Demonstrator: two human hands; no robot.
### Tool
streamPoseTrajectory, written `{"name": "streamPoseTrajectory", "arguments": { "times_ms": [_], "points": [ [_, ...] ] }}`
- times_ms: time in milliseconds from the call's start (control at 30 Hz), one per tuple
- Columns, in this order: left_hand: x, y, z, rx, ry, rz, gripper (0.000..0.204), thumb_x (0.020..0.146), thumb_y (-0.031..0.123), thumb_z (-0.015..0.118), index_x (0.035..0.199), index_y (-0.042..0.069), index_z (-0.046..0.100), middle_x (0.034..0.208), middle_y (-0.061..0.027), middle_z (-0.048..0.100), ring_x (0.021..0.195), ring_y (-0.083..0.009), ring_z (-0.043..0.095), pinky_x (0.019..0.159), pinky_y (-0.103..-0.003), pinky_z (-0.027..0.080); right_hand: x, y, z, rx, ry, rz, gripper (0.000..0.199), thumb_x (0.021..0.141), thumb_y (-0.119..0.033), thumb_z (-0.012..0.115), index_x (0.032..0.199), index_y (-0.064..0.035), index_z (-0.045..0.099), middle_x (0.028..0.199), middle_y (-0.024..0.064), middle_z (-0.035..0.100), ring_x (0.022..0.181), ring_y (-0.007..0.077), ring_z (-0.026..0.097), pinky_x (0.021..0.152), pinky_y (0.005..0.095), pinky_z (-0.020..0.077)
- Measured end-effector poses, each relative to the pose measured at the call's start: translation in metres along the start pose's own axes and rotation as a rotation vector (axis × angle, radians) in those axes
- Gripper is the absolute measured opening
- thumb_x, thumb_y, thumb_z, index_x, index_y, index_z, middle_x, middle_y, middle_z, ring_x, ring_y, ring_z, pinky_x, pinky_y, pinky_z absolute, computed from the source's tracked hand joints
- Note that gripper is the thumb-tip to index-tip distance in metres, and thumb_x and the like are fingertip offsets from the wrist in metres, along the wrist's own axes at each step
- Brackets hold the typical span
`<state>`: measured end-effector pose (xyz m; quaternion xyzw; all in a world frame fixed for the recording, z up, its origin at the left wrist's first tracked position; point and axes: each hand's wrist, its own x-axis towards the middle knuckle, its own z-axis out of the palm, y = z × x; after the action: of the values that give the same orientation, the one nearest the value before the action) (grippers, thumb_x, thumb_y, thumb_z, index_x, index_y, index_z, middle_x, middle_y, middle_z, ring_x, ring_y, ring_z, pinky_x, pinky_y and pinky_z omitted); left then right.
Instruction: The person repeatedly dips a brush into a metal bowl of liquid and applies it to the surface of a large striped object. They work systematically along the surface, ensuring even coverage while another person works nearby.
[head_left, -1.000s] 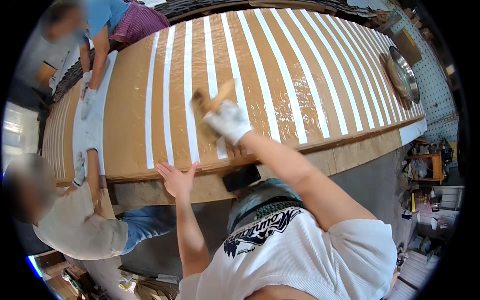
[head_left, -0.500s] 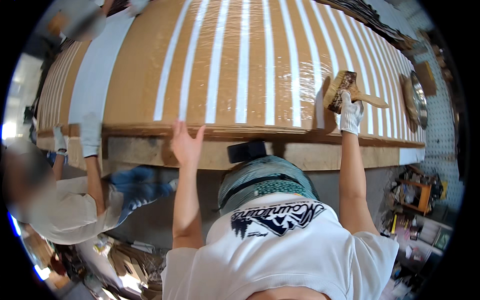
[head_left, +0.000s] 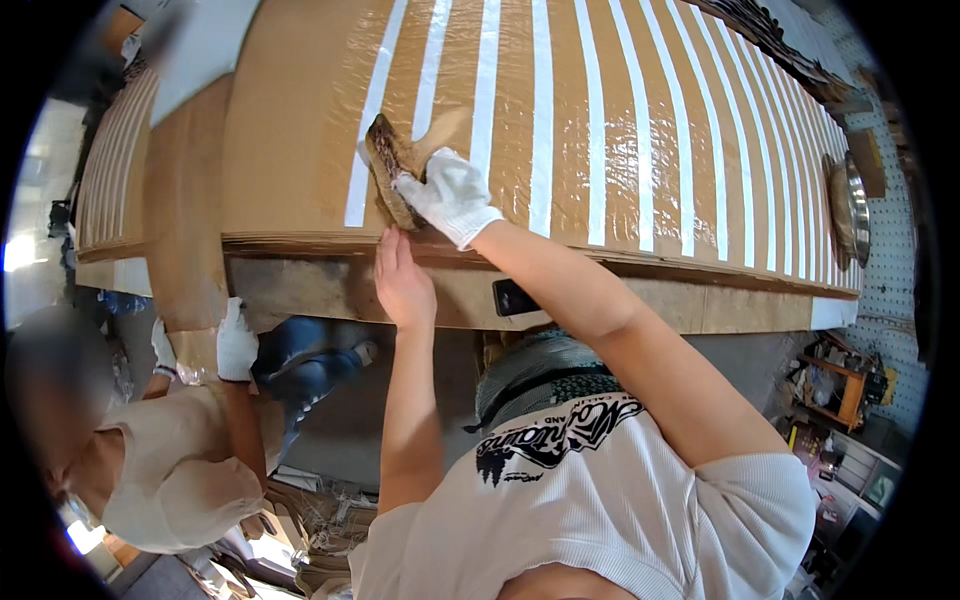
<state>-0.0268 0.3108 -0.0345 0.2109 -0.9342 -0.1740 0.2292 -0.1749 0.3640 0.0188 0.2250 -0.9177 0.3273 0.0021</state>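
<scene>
In my right hand [head_left: 455,196], which wears a white knit glove, is a wide brush [head_left: 384,160] with a wooden handle. The brush stands on edge, bristles toward the left, over the near edge of a cardboard sheet [head_left: 285,150]. White stripes run across this sheet, and a wet-looking sheen covers much of it. Bare and with its fingers stretched out, my left hand [head_left: 407,285] touches the near edge of the stacked sheets just below the brush. A co-worker at the left grips a long brown cardboard strip [head_left: 187,220] with both gloved hands.
A round metal bowl [head_left: 856,210] sits at the right end of the sheets. On the ledge before me lies a black phone-like object [head_left: 513,297]. Beyond the far right corner stand a pegboard wall [head_left: 885,265] and a cluttered shelf [head_left: 850,395].
My right hand has swept the brush from the right side to the left, beside my left hand. The co-worker's hands have drawn back toward them, and the brown strip now covers part of the sheet.
</scene>
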Motion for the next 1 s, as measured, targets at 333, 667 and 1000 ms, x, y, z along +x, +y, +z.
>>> {"name": "streamPoseTrajectory", "arguments": {
  "times_ms": [333, 667, 1000],
  "points": [
    [-0.001, -0.014, -0.008, -0.018, -0.053, 0.102, 0.048, 0.081, -0.005, 0.05, 0.127, 0.005, 0.058, 0.134, -0.0097, 0.056, 0.129, -0.0275, 0.049, 0.108, -0.041, 0.038, -0.117, 0.293, -0.212, 0.074, 0.441, 0.512, 0.056, 0.086, -0.054, 0.062, 0.1, -0.0001, 0.069, 0.099, 0.0188, 0.07, 0.092, 0.0311, 0.067, 0.081, 0.039, 0.0525],
    [-0.01, -0.021, -0.004, -0.077, -0.07, 0.164, 0.059, 0.077, -0.006, 0.049, 0.136, 0.005, 0.051, 0.141, -0.012, 0.049, 0.133, -0.0304, 0.043, 0.109, -0.041, 0.036, -0.089, 0.215, -0.224, 0.487, 0.525, 0.52, 0.024, 0.088, -0.019, 0.069, 0.099, 0.0024, 0.065, 0.09, 0.0084, 0.069, 0.082, 0.0096, 0.064, 0.069, 0.0235, 0.0526],
    [-0.007, -0.011, -0.014, -0.023, -0.164, 0.116, 0.062, 0.077, -0.006, 0.049, 0.139, 0.005, 0.047, 0.146, -0.0128, 0.044, 0.135, -0.0286, 0.04, 0.111, -0.037, 0.034, -0.054, 0.106, -0.146, 0.026, 0.03, 0.275, 0.05, 0.084, -0.049, 0.057, 0.109, -0.0075, 0.067, 0.105, 0.0228, 0.065, 0.101, 0.0346, 0.062, 0.092, 0.0407, 0.0484]
  ]
}}
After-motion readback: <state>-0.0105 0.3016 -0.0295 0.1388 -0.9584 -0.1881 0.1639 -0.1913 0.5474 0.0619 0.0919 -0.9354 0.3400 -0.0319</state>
